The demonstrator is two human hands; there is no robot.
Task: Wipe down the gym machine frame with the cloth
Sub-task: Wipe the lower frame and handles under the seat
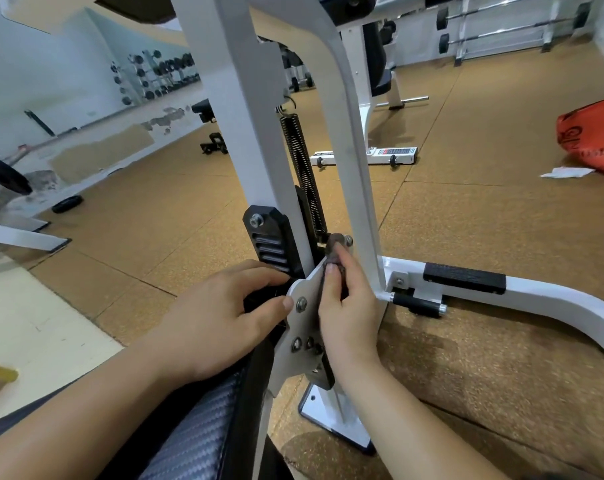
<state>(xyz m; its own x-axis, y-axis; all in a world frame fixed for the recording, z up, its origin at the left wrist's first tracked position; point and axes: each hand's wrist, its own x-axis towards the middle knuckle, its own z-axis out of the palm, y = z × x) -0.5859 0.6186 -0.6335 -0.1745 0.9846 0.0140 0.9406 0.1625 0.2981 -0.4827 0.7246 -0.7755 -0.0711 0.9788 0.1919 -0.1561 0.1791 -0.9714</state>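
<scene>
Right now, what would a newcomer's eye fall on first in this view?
The two hands low in the centre: the right hand pinches a dark cloth against the white frame, while the left hand rests on the black part beside it. Behind them a long black spring runs up inside the frame, and an orange bag lies on the floor far right.

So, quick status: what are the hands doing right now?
Right hand pinches cloth against white bracket. Left hand rests on bracket edge. Spring close above.
</scene>
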